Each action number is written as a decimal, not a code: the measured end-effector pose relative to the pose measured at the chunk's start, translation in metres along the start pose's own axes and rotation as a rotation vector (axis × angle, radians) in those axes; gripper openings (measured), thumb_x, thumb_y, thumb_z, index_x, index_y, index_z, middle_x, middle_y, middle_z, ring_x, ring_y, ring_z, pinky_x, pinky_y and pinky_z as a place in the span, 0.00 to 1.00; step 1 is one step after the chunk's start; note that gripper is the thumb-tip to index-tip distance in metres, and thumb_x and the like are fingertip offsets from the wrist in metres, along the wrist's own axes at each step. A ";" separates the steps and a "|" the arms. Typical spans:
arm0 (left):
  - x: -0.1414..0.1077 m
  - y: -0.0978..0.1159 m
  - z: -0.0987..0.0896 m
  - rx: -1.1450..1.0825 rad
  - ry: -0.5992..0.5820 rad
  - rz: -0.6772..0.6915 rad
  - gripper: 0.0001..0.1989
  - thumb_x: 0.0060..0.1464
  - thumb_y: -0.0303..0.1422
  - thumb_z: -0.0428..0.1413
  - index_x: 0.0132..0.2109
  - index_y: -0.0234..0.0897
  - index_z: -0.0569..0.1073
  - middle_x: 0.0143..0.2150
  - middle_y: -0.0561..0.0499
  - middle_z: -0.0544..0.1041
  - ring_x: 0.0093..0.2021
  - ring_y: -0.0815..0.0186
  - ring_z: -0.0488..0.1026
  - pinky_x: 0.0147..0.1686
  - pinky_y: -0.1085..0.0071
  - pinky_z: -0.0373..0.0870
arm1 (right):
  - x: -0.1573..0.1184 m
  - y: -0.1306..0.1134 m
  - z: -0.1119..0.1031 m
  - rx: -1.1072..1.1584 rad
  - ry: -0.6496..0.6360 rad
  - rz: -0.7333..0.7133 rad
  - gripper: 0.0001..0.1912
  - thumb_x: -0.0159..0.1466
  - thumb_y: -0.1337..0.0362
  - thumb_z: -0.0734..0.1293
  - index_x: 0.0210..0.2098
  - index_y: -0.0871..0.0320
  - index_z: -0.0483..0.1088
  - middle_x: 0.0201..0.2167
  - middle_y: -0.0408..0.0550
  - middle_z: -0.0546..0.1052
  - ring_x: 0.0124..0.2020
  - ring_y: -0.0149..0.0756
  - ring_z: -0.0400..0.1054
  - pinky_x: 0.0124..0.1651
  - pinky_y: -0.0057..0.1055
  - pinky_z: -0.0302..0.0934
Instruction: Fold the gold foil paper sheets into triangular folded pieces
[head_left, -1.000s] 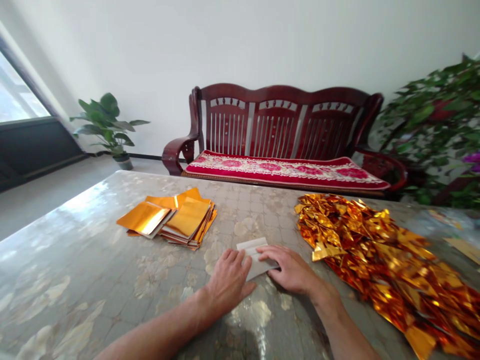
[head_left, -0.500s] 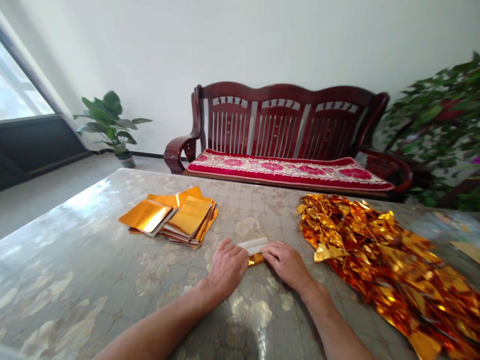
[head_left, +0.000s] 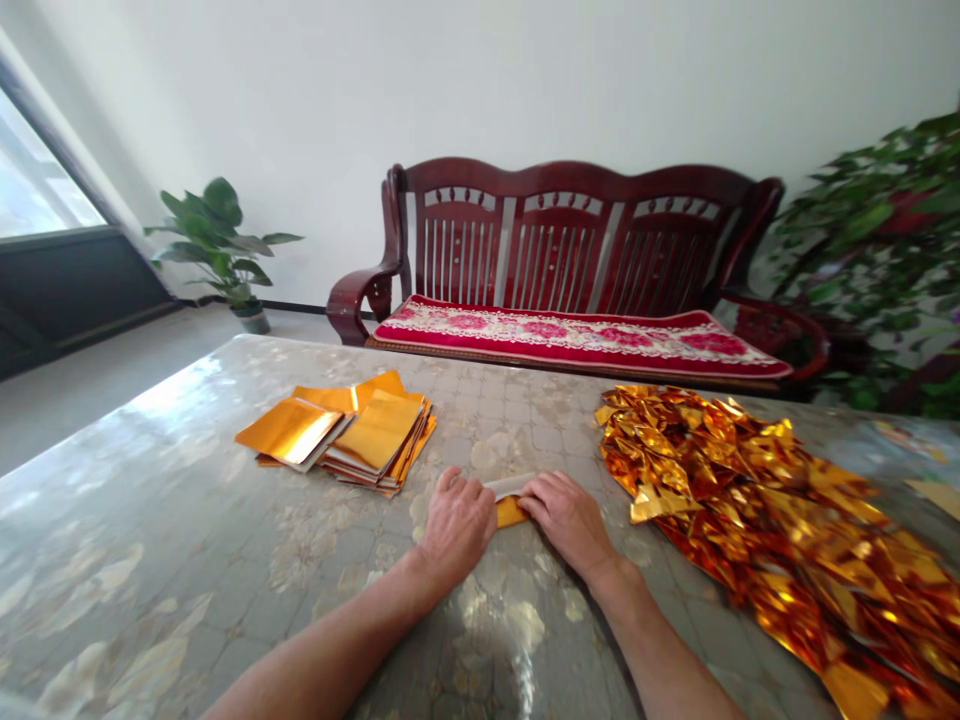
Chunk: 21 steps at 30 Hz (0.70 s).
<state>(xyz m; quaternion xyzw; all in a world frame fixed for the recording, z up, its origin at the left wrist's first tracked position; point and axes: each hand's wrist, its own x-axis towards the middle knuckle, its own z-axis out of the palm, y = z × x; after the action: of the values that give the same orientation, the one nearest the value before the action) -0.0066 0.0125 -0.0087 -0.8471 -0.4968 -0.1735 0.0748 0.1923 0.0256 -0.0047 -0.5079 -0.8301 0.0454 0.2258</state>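
Note:
A sheet of gold foil paper [head_left: 511, 512], partly folded with a strip of its pale back showing, lies on the table between my hands. My left hand [head_left: 459, 520] has its fingers closed on the sheet's left end. At the right end, my right hand [head_left: 564, 515] pinches it with thumb and fingers. To the left sits a loose stack of flat gold sheets [head_left: 379, 435], pale on their backs. A large heap of folded gold foil pieces [head_left: 757, 510] spreads over the right side of the table.
The table [head_left: 247, 560] has a glossy patterned cover. At its right edge lies a clear plastic bag [head_left: 892, 450]. Beyond stand a dark red wooden bench [head_left: 555, 240] with a floral cushion, a potted plant [head_left: 217, 240] and leafy greenery [head_left: 892, 230].
The pale strip of the sheet between my hands looks narrower, its far edge brought nearer. Both hands have shifted slightly, with the fingers a little farther from me.

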 end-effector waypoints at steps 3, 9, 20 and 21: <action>0.001 0.000 -0.001 0.025 -0.008 0.001 0.07 0.61 0.29 0.52 0.34 0.38 0.73 0.32 0.49 0.75 0.36 0.61 0.72 0.56 0.57 0.59 | 0.001 0.000 0.001 -0.026 0.005 0.002 0.06 0.68 0.65 0.64 0.33 0.54 0.71 0.33 0.43 0.75 0.39 0.37 0.67 0.42 0.32 0.57; 0.002 0.000 -0.005 0.039 -0.016 -0.019 0.08 0.61 0.29 0.53 0.33 0.38 0.73 0.32 0.49 0.75 0.36 0.60 0.71 0.51 0.57 0.60 | 0.003 -0.001 0.002 -0.047 0.001 0.021 0.06 0.67 0.66 0.65 0.33 0.53 0.70 0.34 0.43 0.75 0.40 0.37 0.67 0.41 0.32 0.56; 0.003 -0.004 -0.009 -0.041 -0.083 -0.144 0.06 0.59 0.33 0.57 0.33 0.39 0.74 0.33 0.49 0.76 0.38 0.60 0.72 0.47 0.59 0.58 | 0.004 -0.001 0.002 -0.028 -0.023 0.043 0.04 0.66 0.66 0.66 0.33 0.53 0.71 0.34 0.42 0.74 0.40 0.37 0.66 0.42 0.32 0.57; 0.003 -0.004 -0.009 -0.049 -0.090 -0.154 0.06 0.59 0.34 0.57 0.33 0.39 0.74 0.33 0.50 0.76 0.38 0.60 0.72 0.47 0.59 0.58 | 0.004 -0.001 0.002 -0.030 -0.024 0.042 0.04 0.66 0.66 0.66 0.34 0.53 0.71 0.34 0.43 0.74 0.40 0.37 0.67 0.42 0.32 0.57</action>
<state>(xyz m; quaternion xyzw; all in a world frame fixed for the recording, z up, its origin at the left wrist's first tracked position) -0.0108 0.0146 0.0003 -0.8149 -0.5588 -0.1527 0.0181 0.1892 0.0286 -0.0044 -0.5278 -0.8225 0.0438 0.2073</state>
